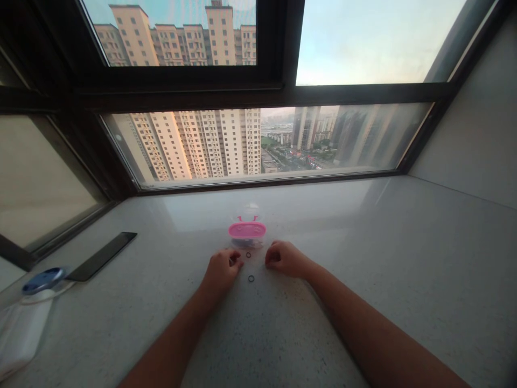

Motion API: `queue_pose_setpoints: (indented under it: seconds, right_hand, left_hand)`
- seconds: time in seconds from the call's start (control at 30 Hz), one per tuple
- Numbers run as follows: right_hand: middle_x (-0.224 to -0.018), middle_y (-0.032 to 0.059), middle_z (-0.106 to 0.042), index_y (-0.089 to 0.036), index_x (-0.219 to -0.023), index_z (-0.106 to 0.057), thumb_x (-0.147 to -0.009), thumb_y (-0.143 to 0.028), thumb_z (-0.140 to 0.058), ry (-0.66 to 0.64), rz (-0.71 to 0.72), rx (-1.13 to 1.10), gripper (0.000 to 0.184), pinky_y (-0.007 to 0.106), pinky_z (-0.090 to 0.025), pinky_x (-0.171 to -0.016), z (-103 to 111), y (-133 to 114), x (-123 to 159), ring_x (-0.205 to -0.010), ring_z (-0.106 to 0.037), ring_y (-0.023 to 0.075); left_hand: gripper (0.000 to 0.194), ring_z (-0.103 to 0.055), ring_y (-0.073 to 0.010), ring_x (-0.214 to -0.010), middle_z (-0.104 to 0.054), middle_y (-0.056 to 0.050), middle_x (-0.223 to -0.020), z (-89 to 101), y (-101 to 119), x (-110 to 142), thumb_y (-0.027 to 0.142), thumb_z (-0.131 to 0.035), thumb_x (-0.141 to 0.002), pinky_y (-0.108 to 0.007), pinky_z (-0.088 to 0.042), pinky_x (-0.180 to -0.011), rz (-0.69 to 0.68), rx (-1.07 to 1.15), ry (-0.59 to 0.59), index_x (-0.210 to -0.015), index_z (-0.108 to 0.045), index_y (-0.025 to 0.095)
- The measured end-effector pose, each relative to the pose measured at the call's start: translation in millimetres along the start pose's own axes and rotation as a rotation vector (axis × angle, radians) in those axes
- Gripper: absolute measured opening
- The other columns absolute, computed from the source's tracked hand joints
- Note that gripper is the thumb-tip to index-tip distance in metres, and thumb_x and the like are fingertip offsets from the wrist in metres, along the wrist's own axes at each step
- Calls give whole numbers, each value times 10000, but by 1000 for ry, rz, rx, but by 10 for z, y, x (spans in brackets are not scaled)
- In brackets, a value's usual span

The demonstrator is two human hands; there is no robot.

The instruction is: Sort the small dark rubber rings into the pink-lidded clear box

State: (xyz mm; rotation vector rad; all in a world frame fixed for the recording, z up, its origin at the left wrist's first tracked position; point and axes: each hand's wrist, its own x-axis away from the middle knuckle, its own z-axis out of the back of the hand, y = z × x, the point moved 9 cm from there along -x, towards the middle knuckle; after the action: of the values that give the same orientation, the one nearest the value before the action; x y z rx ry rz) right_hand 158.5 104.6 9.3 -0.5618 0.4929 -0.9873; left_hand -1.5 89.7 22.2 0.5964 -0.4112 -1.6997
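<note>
A small clear box with a pink lid [246,230] stands on the pale stone sill [363,258] below the window. Two tiny black rings lie just in front of it, one [248,254] between my hands and one [251,278] nearer to me. My left hand [222,269] rests on the sill with its fingers curled, its fingertips pinched on something small and dark that I cannot make out. My right hand [285,257] is curled into a loose fist to the right of the rings, and nothing shows in it.
A black phone [103,255] lies flat at the left of the sill. A white device with a blue round top [28,312] and a cable sits at the near left edge. Dark window frames and glass close off the back and left; a wall rises on the right.
</note>
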Motion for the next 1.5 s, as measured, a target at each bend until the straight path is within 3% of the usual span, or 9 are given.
queue_pose_setpoints:
  seconds: [0.2,0.37,0.47,0.67,0.83,1.23,1.5]
  right_hand:
    - [-782,31,-546,-150,-706,-668,-651,-176,-610,5,3,40,84,187,-367,-559,-20,-54,25,-600,-487,85]
    - [-805,39,-548,-149,-715,-616,-694,-166,-558,21,53,133,64,213,-359,-601,-39,-162,77,-657,-487,109]
    - [-812,40,-555,-149,-756,-575,-733,-159,-524,87,71,109,56,221,-357,-605,-19,-233,96,-662,-486,113]
    - [-624,-4,-551,-152,-766,-532,-766,-173,-496,330,-38,-288,42,188,-373,-527,47,-165,94,-561,-506,97]
    - [-588,-1,-564,-146,-739,-552,-732,-180,-535,402,-99,-385,39,192,-376,-499,65,-91,120,-530,-506,100]
    - [-621,25,-610,-129,-799,-634,-711,-210,-582,375,-113,-516,131,209,-437,-536,19,-72,89,-557,-571,119]
    - [-546,13,-583,-130,-786,-614,-733,-236,-562,337,-192,-544,129,184,-378,-437,-48,31,69,-476,-531,107]
  left_hand:
    - [46,-511,-156,-685,-576,-54,-730,-48,40,-31,144,-560,-673,-267,-362,-669,-17,-53,-14,-658,-601,130]
    - [55,-495,-154,-694,-552,-43,-727,-35,59,-6,145,-508,-712,-263,-352,-658,-78,30,23,-661,-527,139]
    - [99,-496,-140,-634,-540,-13,-672,-41,30,-12,223,-491,-763,-251,-357,-613,-77,193,44,-694,-506,154]
    - [192,-534,-123,-565,-542,0,-668,-184,-89,-59,334,-539,-763,-239,-423,-559,45,699,-18,-755,-504,145]
    - [184,-555,-132,-604,-584,-21,-663,-213,-80,-72,297,-598,-723,-248,-457,-594,86,858,-40,-765,-537,127]
    - [231,-569,-134,-577,-615,-37,-618,-256,-87,-65,325,-631,-699,-241,-454,-568,140,891,-117,-746,-559,110]
    - [253,-525,-109,-542,-581,-11,-607,-253,-48,-81,365,-607,-719,-215,-409,-535,90,867,-136,-722,-552,118]
